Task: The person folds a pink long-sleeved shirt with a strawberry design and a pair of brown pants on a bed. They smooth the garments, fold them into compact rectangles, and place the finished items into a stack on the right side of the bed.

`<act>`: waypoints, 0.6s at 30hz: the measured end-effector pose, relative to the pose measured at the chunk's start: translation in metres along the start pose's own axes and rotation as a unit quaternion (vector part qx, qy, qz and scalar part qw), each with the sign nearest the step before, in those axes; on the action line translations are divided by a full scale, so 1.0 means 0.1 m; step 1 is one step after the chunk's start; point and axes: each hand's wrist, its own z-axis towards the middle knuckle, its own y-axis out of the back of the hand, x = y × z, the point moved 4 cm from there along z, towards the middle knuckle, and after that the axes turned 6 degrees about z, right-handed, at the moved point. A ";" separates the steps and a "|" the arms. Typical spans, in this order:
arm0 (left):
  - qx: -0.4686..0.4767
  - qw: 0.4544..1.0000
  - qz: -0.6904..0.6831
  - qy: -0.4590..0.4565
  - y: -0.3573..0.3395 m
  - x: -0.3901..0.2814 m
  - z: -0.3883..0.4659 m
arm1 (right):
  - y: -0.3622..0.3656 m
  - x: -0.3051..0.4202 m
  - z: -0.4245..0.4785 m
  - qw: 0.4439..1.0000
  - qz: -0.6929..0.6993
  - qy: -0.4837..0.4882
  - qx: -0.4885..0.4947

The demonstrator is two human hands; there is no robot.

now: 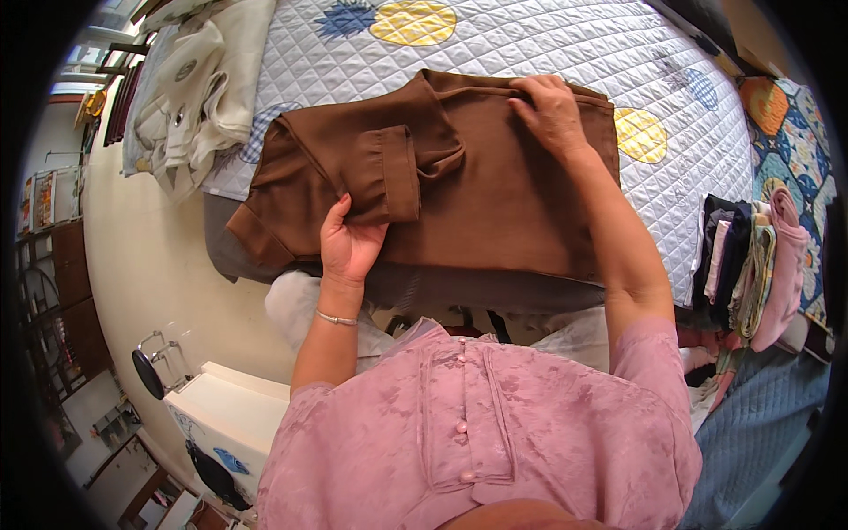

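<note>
A brown long-sleeved garment (503, 192) lies spread in front of me, one sleeve folded across it. My left hand (354, 248) is palm up at that sleeve's cuffed end (401, 175), with the thumb on top and the other fingers hidden under the cloth. At the garment's far edge, my right hand (550, 112) rests on the fabric with its thumb spread away from the fingers. Another cuff (258, 232) sticks out at the left end. Under the garment's near side shows a dark grey cloth (424, 288).
The garment lies on a white quilted bedspread (530, 40) with pineapple prints. Crumpled cream fabric (199, 86) is at the far left. Folded clothes (735, 258) stand in a row on the right. Below left is a white cabinet (228, 397), near a round black stool seat (147, 373).
</note>
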 end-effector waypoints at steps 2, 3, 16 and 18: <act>0.030 1.000 -0.005 0.002 -0.14 -0.08 -0.01 | -0.21 0.23 0.11 1.000 0.003 0.030 -0.009; 0.044 0.999 -0.009 0.001 -0.22 -0.14 -0.02 | -0.32 0.36 0.18 0.999 0.011 0.048 -0.015; 0.397 0.896 0.133 -0.148 -2.40 -1.60 0.90 | -0.90 0.44 0.48 0.991 0.025 -0.127 0.016; 0.408 0.889 0.145 -0.150 -2.52 -1.84 1.04 | -0.95 0.52 0.52 0.992 0.027 -0.126 0.012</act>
